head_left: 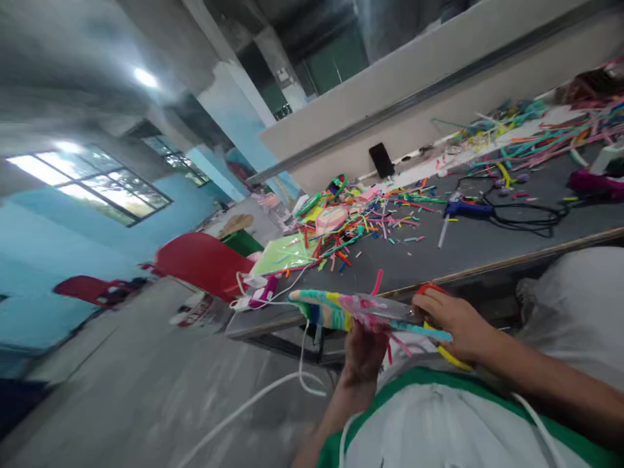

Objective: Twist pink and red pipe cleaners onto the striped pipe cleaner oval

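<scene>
My left hand (364, 351) is closed from below around a flat piece of coloured pipe cleaners (324, 309), in teal, yellow, pink and blue. Loose pink ends stick out of it. Scissors (390, 308) with a red handle are in my right hand (448, 318), whose fingers curl round the grip. The blades lie along the top of the piece, close to my left hand; whether they cut into a strand is unclear. A light blue strand and a yellow strand (454, 357) run by my right hand.
On the grey table (414, 260) lie many pipe cleaner scraps (385, 214), a light green sheet (283, 253), a blue glue gun (468, 209) with black cord, and a dark phone (381, 160) against the wall. A white cable (253, 403) hangs at left. Red chairs (199, 263) stand beyond.
</scene>
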The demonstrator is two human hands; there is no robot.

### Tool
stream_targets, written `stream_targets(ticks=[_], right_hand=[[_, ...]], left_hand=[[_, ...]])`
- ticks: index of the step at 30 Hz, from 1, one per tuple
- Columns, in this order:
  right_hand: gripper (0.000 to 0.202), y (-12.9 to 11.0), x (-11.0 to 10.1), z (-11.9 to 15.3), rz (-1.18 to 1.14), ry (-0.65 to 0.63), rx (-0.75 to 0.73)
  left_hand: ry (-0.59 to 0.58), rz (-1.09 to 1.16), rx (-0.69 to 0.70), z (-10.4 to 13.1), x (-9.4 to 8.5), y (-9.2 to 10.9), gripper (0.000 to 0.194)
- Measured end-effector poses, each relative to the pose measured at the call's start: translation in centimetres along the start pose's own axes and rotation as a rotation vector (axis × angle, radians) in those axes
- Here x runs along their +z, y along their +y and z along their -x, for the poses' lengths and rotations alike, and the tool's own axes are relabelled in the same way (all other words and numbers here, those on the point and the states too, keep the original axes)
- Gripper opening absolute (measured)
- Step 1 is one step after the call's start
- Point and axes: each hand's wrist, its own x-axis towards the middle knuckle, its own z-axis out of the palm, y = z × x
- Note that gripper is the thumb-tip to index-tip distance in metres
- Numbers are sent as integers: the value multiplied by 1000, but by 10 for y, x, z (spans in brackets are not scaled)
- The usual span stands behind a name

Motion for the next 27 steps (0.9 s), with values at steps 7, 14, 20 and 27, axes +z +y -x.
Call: stream_targets(ticks=[7,14,20,27], right_hand=[[41,8,7,5,-7,50,-70],[18,14,18,1,-88,85,-89],[17,7,15,4,-231,81,-50],[26,8,8,6,-498,230,205]], left_hand=[[-23,-42,63,3,2,-1,24],[1,20,-94,7,9,-8,20],[26,73,-110,8,13,-9,26],[73,28,-43,8,11,1,20]])
